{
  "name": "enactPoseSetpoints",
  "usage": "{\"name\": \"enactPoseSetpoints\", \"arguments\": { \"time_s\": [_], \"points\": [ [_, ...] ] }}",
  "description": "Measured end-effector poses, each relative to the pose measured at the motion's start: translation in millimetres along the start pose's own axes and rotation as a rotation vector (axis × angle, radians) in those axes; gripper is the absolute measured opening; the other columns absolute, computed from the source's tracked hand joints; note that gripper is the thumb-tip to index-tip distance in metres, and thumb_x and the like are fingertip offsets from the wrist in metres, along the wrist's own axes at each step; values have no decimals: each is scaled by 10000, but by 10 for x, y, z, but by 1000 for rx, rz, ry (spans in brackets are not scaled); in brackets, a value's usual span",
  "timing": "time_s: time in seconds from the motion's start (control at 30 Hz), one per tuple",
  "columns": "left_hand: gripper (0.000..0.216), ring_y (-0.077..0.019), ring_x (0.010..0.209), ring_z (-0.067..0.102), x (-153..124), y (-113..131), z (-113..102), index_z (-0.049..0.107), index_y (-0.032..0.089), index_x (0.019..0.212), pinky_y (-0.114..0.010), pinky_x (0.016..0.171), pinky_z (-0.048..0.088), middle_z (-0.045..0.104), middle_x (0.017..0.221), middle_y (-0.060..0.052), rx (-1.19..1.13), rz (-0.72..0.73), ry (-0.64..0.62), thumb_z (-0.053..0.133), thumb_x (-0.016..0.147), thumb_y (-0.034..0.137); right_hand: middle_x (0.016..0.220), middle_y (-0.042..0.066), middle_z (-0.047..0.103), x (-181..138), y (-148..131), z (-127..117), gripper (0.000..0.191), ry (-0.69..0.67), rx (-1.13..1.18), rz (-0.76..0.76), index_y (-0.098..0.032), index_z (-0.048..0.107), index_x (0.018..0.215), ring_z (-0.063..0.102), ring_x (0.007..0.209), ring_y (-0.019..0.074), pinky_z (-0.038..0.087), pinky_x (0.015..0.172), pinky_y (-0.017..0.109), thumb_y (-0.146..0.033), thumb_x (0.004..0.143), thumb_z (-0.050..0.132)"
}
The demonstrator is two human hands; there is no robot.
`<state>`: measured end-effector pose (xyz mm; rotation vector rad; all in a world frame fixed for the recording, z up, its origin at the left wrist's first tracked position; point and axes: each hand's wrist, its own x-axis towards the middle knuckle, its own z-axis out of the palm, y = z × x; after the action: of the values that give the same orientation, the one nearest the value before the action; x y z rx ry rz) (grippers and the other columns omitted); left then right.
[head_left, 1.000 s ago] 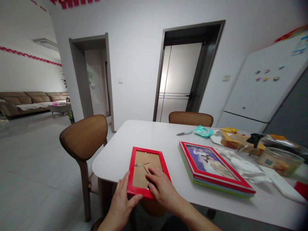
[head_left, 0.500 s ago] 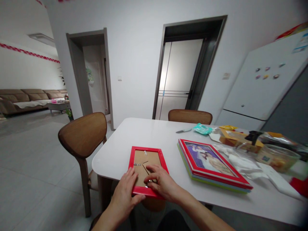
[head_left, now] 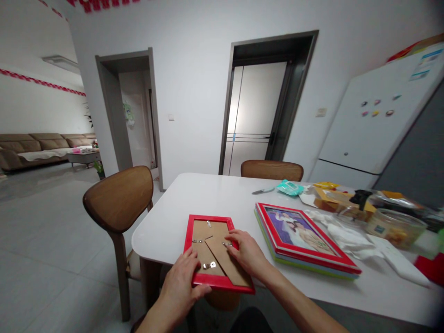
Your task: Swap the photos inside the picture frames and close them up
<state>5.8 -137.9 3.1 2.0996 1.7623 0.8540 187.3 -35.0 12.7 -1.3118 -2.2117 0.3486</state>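
A red picture frame [head_left: 225, 287] lies face down at the table's front edge, its brown backing board [head_left: 201, 252] upward. A slanted stand flap [head_left: 227, 261] sits on the board, and small metal clips [head_left: 209, 265] show near the sides. My left hand [head_left: 180, 280] grips the frame's lower left corner, fingers on the left rim and thumb along the front rim. On the right side, my right hand [head_left: 249, 253] is closed over the rim, with bent fingertips and thumb at the right metal clip [head_left: 227, 244], partly hiding it.
A stack of frames [head_left: 305, 236], a red one with a photo on top, lies to the right. Behind it are a knife [head_left: 262, 190], a teal packet [head_left: 290, 187], white wrapping [head_left: 350, 238] and a clear tub [head_left: 395, 229]. A wooden chair [head_left: 120, 199] stands at the left.
My right hand has moved from the lower clip up to the clip on the right side, uncovering the lower clip and stand flap. My left hand stays at the lower left corner.
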Motion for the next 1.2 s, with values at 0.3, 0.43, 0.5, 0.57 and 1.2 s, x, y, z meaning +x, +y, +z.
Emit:
{"name": "enactPoseSetpoints", "arguments": {
  "time_s": [0.3,0.43,0.5,0.57,1.2],
  "points": [
    [486,-227,1159,365,16,-59,49,535,175,1015,-368,952,310,471,1204,-111,-26,-24,17,661,553,257,857,71,578,137,119,96,237,-14,-158,4,-159,655,750,510,800,142,355,738,219,-139,689,427],
    [514,-220,1151,376,19,-40,34,518,166,1041,-351,947,315,465,1209,-114,-23,-36,18,653,551,242,833,70,569,151,122,119,230,12,-207,22,-165,645,754,514,745,140,364,664,223,-164,719,418],
    [554,-219,1153,373,22,-33,29,500,164,1069,-348,949,313,469,1205,-109,-30,-45,16,657,544,244,825,72,567,154,122,118,225,15,-232,31,-169,642,747,512,734,142,364,647,227,-173,728,418],
    [551,-222,1154,371,24,-31,28,509,164,1060,-345,948,313,478,1196,-108,-26,-55,11,663,538,252,828,74,570,154,100,118,221,25,-254,33,-177,644,760,506,760,154,362,673,239,-184,735,424],
    [306,-237,1137,385,38,2,10,561,177,802,-355,917,332,495,1170,-99,0,-74,-8,669,526,253,789,63,604,476,-459,599,242,-55,-210,-94,-175,641,743,506,752,152,333,672,240,-311,759,442]
  ]
}}
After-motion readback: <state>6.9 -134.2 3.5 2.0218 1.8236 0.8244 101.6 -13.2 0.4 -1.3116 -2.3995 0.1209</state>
